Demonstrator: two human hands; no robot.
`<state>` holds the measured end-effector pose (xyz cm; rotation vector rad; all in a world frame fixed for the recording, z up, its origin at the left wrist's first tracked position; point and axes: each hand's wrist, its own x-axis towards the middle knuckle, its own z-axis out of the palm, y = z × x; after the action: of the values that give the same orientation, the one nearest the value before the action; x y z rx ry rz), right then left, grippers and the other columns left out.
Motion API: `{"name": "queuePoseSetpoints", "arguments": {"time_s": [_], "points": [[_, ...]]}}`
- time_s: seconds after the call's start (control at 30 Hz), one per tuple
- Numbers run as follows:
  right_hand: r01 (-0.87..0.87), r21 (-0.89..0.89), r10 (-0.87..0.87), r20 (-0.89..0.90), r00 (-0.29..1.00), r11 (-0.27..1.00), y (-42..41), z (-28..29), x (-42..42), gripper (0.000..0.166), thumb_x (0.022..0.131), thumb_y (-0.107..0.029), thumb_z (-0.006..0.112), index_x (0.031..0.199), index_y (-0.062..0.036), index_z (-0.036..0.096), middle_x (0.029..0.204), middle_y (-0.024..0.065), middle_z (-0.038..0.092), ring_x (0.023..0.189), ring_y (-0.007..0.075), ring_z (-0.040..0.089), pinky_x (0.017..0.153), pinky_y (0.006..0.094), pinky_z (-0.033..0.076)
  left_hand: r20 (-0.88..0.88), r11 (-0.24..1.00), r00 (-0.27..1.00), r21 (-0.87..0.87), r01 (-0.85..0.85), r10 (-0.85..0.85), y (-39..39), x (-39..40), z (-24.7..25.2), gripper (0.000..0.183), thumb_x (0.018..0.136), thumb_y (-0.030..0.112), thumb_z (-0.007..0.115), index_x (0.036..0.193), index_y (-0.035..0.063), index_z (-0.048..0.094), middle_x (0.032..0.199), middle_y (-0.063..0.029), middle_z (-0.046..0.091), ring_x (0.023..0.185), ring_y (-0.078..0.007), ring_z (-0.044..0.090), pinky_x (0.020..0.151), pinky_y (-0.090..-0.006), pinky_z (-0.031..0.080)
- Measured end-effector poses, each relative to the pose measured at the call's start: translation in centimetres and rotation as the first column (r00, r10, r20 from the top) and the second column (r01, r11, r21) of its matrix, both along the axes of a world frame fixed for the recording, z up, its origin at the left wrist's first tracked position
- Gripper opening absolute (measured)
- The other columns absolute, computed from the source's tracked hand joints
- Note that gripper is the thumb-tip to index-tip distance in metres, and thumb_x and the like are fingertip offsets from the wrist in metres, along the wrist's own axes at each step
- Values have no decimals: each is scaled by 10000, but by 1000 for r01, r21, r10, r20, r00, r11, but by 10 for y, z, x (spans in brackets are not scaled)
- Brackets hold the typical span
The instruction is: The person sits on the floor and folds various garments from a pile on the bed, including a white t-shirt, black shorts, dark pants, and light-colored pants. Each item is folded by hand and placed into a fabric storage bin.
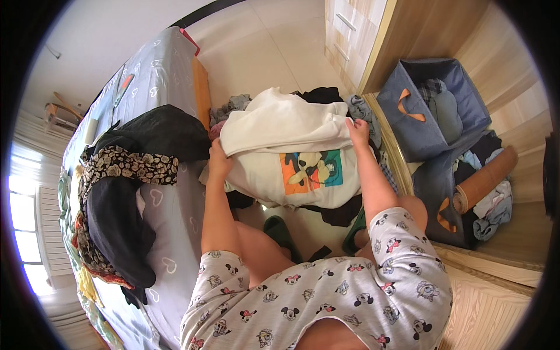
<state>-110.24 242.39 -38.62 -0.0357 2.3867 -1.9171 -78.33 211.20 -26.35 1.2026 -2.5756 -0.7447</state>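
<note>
A white sweatshirt (253,179) with a colourful dog print lies in front of me, on top of a pile of dark and grey clothes (321,94) on the floor. Its upper part is folded over, just above the print. My left hand (220,158) grips the folded layer at its left edge, beside the bed. On the opposite side, my right hand (358,131) pinches the fold's right corner between thumb and fingers. The cloth stretches between both hands.
On the left, a bed with a grey heart-patterned sheet (168,262) holds black garments (118,227) and a floral cloth (131,168). Right, in a wooden cabinet, stand a blue fabric bin (404,135) and another bin (431,197) with clothes and a rolled brown mat (485,179).
</note>
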Motion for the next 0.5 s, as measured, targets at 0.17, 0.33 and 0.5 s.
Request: {"name": "queuePoseSetpoints", "arguments": {"time_s": [0.17,0.33,0.5], "points": [[212,189,-208,-41,977,959,94,-24,65,681,665,-245,781,1195,51,472,1167,213,540,1100,335,515,946,377,399,3,640,997,766,-54,80,8,34,-6,682,742,189,755,1297,41,388,1211,-150,519,1066,-277,538,880,-381,453],[58,324,-150,268,952,944,144,-44,129,569,643,-190,747,1114,60,548,1113,203,577,1047,343,551,896,380,423,185,421,980,896,-139,-70,30,68,-27,627,750,233,760,1287,89,469,1269,-84,517,1203,-234,447,980,-403,383],[-33,237,-84,470,879,971,161,-38,155,470,656,-176,696,1044,63,584,1108,224,586,1060,340,561,874,392,427,354,588,899,796,-145,-258,46,63,-42,595,806,277,703,1291,39,455,1278,-92,520,1195,-214,474,981,-389,405]]}}
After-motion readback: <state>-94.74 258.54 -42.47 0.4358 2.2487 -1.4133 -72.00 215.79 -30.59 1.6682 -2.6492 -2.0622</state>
